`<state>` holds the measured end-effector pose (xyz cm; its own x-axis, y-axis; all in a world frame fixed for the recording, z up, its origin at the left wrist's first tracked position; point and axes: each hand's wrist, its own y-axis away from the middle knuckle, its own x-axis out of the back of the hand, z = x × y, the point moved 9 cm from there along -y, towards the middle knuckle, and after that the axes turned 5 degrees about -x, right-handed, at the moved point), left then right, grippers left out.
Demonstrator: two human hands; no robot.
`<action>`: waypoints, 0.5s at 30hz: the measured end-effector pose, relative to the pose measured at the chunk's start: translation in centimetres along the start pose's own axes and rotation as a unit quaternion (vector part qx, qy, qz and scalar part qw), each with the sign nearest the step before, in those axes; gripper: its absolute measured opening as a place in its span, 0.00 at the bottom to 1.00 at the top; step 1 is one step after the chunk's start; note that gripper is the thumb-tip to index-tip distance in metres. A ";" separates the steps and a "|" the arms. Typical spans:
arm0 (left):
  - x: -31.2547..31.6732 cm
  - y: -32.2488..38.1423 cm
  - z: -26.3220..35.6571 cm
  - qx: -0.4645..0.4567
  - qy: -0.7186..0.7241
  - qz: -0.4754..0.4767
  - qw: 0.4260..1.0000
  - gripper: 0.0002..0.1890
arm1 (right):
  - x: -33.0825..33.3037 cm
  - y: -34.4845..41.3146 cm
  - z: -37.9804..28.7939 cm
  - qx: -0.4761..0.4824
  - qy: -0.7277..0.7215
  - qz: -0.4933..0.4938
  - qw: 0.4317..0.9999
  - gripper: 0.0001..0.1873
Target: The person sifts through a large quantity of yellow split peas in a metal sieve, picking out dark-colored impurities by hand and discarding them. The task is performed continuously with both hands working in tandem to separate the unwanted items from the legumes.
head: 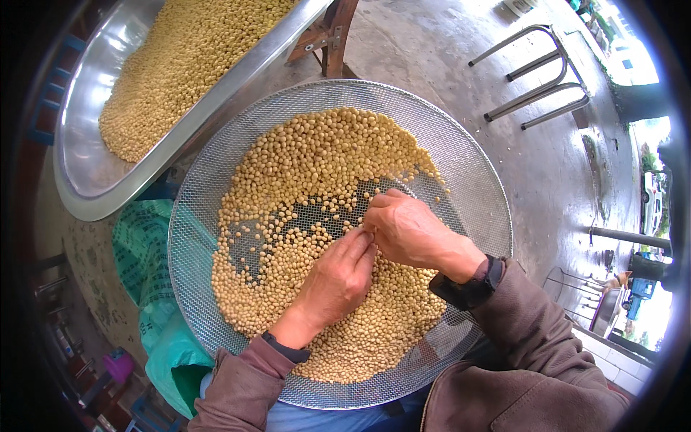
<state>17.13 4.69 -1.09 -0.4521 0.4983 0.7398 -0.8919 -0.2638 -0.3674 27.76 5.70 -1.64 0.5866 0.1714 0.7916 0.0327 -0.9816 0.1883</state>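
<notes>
A round wire-mesh sieve [475, 178] rests over my lap, with dried soybeans [334, 143] spread across it. The beans lie thick at the far side and the near side, and bare mesh shows between them. My left hand [340, 270] and my right hand [413, 229] meet just above the sieve's middle, their fingertips bunched together and touching. Whether something small is pinched between them is hidden by the fingers. Beans lie beneath both hands. A dark watch [469, 283] is strapped around my right wrist.
At the upper left, a large metal basin [135, 32] holds a heap of soybeans, beside a wooden frame [337, 38]. A green woven sack [173, 345] touches the sieve's left side. An overturned metal-legged stool [556, 75] lies on the wet concrete floor [410, 59].
</notes>
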 end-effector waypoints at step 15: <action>1.4 0.3 -4.5 0.135 -0.036 0.000 0.990 0.28 | 2.3 -0.3 2.7 -0.036 -0.014 0.146 0.989 0.22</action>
<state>16.12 9.03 -2.70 -0.4419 0.4413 0.7810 -0.8518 -0.4795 -0.2110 31.33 6.19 -1.46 0.5850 -0.1215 0.8019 -0.1980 -0.9802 -0.0040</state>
